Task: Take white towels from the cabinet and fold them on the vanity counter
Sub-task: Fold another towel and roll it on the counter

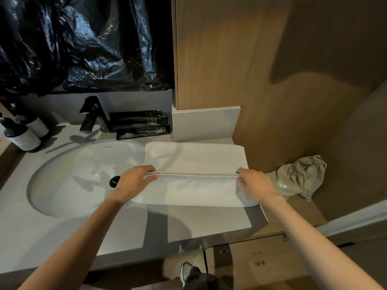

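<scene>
White towel on vanity counter, right of sink. Left hand and right hand pinch folded edge at opposite ends; fold spans between grips.

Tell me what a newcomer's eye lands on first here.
The white towel stands out first. It lies half folded on the grey vanity counter, just right of the white sink, with the left hand and right hand each pinching one end of its folded edge. Next comes the crinkled black plastic sheet hanging above the sink, then the grey drawstring bag right of the towel.
</scene>
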